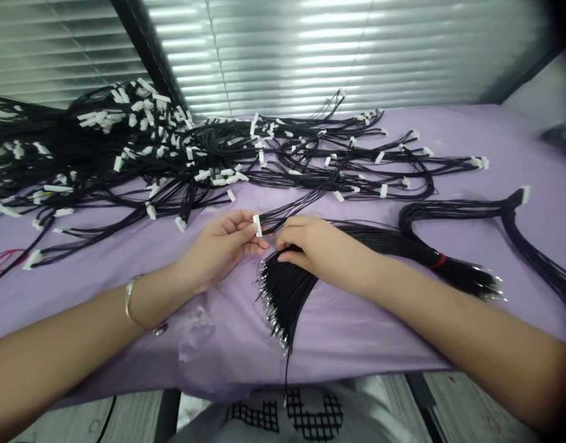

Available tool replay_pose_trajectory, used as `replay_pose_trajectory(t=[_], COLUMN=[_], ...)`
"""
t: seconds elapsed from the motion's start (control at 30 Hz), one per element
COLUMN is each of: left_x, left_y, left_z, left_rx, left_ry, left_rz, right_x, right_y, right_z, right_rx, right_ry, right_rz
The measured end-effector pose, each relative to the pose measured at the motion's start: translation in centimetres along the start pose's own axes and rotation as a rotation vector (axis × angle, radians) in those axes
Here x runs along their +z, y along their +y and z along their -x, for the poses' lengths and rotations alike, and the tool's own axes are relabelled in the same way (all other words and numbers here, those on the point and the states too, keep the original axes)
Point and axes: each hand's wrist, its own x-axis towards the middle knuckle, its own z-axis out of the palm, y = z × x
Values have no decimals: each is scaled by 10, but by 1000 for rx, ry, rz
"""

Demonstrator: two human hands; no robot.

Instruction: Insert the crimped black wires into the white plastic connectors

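A white connector [258, 226] with several black wires running out of it is pinched between the thumb and fingers of my left hand [227, 246]. Close beside it, my right hand [306, 246] has its fingers curled together at the wires by the connector; what lies between the fingertips is hidden. Below and behind my right hand rests a bundle of loose black wires [292, 289], fanned out, with small silver terminals [272, 311] at the ends. A red band [437, 261] ties this bundle near its right end. One wire hangs over the table's front edge.
A big heap of black cables [89, 154] with white connectors covers the back left, and more cables [310, 178] stretch along the back. A thick cable bundle [462, 209] bends across the right side. Purple cloth [227, 344] covers the table; window blinds [338, 55] stand behind.
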Motion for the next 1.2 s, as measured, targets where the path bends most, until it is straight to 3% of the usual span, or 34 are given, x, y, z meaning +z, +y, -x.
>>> replay_pose_trajectory(t=[0.23,0.4,0.5,0.67,0.93,1.2], left_x=[1,-2,-1,-1,-2,-1], left_y=[0,-2,-2,-2,-1,0], left_z=[-1,-1,0,2,1,2], left_rx=[0,8,22,44,27,-7], left_ry=[-3,-16,-58,-94,-116,-100], left_rz=[-8,-24,-49,-89,-91,-80], right_x=[-4,-11,-13,-11,-16,-14], right_y=[-7,-8,-6,-10,-4,-1], right_z=[3,4,3,3,2,0], right_rx=[-5,74,-20,-95,198,232], right_ry=[-3,64,156,237,209,154], right_rz=[49,-134,-164,-6,-248,-204])
